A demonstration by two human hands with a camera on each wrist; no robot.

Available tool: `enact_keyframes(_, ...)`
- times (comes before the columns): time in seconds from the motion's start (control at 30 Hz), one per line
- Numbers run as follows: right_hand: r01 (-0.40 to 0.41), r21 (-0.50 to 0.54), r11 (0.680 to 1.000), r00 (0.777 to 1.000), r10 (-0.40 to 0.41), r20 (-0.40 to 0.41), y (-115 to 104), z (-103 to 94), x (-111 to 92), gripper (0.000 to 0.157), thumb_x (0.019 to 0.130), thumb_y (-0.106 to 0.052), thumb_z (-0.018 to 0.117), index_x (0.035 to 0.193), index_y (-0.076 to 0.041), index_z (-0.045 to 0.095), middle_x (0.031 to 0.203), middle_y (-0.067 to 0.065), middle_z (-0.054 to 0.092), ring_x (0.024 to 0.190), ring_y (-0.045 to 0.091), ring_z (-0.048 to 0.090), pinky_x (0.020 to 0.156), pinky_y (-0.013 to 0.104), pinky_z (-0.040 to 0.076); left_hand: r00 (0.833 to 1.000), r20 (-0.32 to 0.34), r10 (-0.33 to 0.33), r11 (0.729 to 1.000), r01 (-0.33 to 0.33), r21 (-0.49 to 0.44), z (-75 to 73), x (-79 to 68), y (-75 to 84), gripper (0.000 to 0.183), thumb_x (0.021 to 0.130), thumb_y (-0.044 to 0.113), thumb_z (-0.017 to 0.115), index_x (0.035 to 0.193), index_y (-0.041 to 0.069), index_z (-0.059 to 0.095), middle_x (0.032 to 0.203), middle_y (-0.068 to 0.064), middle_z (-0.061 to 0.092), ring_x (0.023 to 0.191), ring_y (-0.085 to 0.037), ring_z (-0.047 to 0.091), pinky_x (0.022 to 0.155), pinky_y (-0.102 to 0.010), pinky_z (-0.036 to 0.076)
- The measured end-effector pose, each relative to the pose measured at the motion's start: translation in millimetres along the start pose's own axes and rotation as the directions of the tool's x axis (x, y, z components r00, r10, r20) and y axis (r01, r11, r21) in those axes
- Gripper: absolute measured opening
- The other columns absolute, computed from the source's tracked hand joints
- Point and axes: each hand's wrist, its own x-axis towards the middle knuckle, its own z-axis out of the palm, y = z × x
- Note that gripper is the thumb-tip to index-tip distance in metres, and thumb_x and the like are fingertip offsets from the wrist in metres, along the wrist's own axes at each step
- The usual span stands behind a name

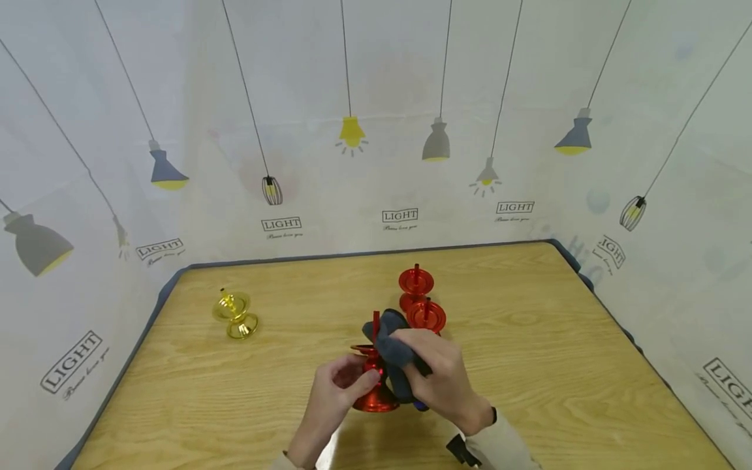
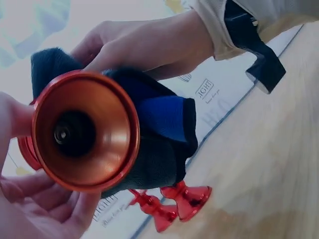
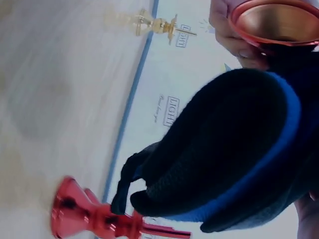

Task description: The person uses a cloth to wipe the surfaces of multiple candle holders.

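Observation:
My left hand (image 1: 331, 391) grips a shiny red candlestick (image 1: 376, 397) by its stem, above the flared base. A dark blue cloth (image 1: 392, 349) is bunched in my right hand (image 1: 445, 373) and lies against the right side of the candlestick, by its upper dish and spike. From the left wrist view, the hollow underside of the candlestick base (image 2: 112, 119) faces the camera, with the cloth (image 2: 162, 117) behind it. In the right wrist view the folded cloth (image 3: 224, 144) covers much of the frame and hides the right hand's fingers.
Two more red candlesticks stand close together beyond the right hand, one farther back (image 1: 416, 282) and one nearer (image 1: 426, 316), partly hidden. A gold candlestick (image 1: 235, 310) stands at the left on the wooden table (image 1: 282, 378). Lamp-printed cloth walls (image 1: 376, 183) surround the table.

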Motion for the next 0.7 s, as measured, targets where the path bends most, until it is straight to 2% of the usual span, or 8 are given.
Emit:
enact_keyframes(0.1,-0.055,0.073,0.996,0.998,0.055,-0.003,1.5,4.6,-3.8,0.019,0.096,-0.01,0.07,0.113,-0.002,0.07,0.101,0.012,0.074,0.091,0.023,0.073,0.094,0.026,0.056,0.995,0.103,-0.005,0.99,0.02,-0.143,-6.6,2.0,-9.2,0.022,0.096,0.014,0.068,0.109,-0.004,0.071,0.092,0.002,0.074,0.084,-0.009,0.069,0.077,-0.025,0.057)
enact_keyframes(0.17,-0.128,0.124,0.984,0.992,0.128,0.005,2.2,7.9,-7.4,0.024,0.091,-0.001,0.074,0.115,-0.003,0.069,0.101,0.012,0.074,0.092,0.021,0.074,0.093,0.024,0.056,0.978,0.206,-0.01,0.954,0.071,-0.291,-10.5,2.9,-15.1,0.019,0.1,0.014,0.061,0.111,0.003,0.072,0.097,0.005,0.075,0.09,-0.008,0.07,0.082,-0.026,0.057)
enact_keyframes(0.33,-0.311,0.218,0.925,0.949,0.313,0.026,1.3,12.2,-13.6,0.038,0.083,0.01,0.076,0.118,-0.004,0.069,0.104,0.013,0.076,0.092,0.015,0.073,0.083,0.021,0.058,0.873,0.484,0.051,0.739,0.293,-0.607,-15.6,1.9,-22.8,0.03,0.108,0.019,0.044,0.123,0.016,0.071,0.111,0.004,0.075,0.104,-0.008,0.07,0.097,-0.027,0.054)
enact_keyframes(0.4,-0.327,0.211,0.921,0.944,0.329,0.027,1.0,10.8,-12.9,0.037,0.083,0.009,0.076,0.118,-0.004,0.07,0.104,0.014,0.076,0.092,0.016,0.073,0.082,0.02,0.058,0.843,0.536,0.057,0.691,0.354,-0.63,-16.3,1.0,-21.1,0.033,0.109,0.02,0.041,0.127,0.016,0.069,0.115,0.002,0.074,0.108,-0.009,0.069,0.1,-0.028,0.052)
enact_keyframes(0.47,-0.291,0.172,0.941,0.956,0.291,0.028,2.3,7.8,-10.9,0.037,0.083,0.008,0.077,0.117,-0.004,0.07,0.104,0.013,0.075,0.093,0.019,0.073,0.088,0.02,0.056,0.853,0.522,0.018,0.718,0.352,-0.6,-16.1,1.3,-17.0,0.033,0.11,0.02,0.04,0.123,0.018,0.07,0.114,0.005,0.074,0.106,-0.008,0.068,0.099,-0.027,0.051)
enact_keyframes(0.53,-0.216,0.106,0.971,0.976,0.214,0.027,4.1,4.0,-7.7,0.027,0.089,0.0,0.075,0.115,-0.004,0.07,0.103,0.012,0.075,0.094,0.021,0.073,0.094,0.02,0.054,0.893,0.447,-0.053,0.798,0.307,-0.519,-14.5,1.8,-11.6,0.029,0.108,0.018,0.043,0.118,0.016,0.07,0.107,0.007,0.073,0.102,-0.006,0.067,0.097,-0.026,0.051)
enact_keyframes(0.63,-0.073,0.001,0.997,0.997,0.073,0.033,6.9,0.1,-2.4,0.019,0.098,-0.014,0.068,0.114,-0.004,0.07,0.103,0.01,0.075,0.093,0.023,0.072,0.097,0.023,0.054,0.963,0.232,-0.136,0.933,0.203,-0.296,-8.2,2.6,-4.5,0.02,0.102,0.018,0.058,0.112,0.005,0.07,0.099,0.006,0.072,0.093,-0.006,0.066,0.087,-0.024,0.052)
enact_keyframes(0.7,-0.005,-0.057,0.998,0.999,0.008,0.049,7.1,-0.8,0.4,0.024,0.102,-0.022,0.061,0.113,-0.003,0.07,0.103,0.009,0.074,0.093,0.022,0.072,0.094,0.027,0.056,0.985,0.096,-0.144,0.977,0.157,-0.146,-2.7,2.6,-1.8,0.026,0.096,0.018,0.069,0.112,-0.003,0.068,0.096,0.0,0.072,0.089,-0.008,0.066,0.081,-0.023,0.054)
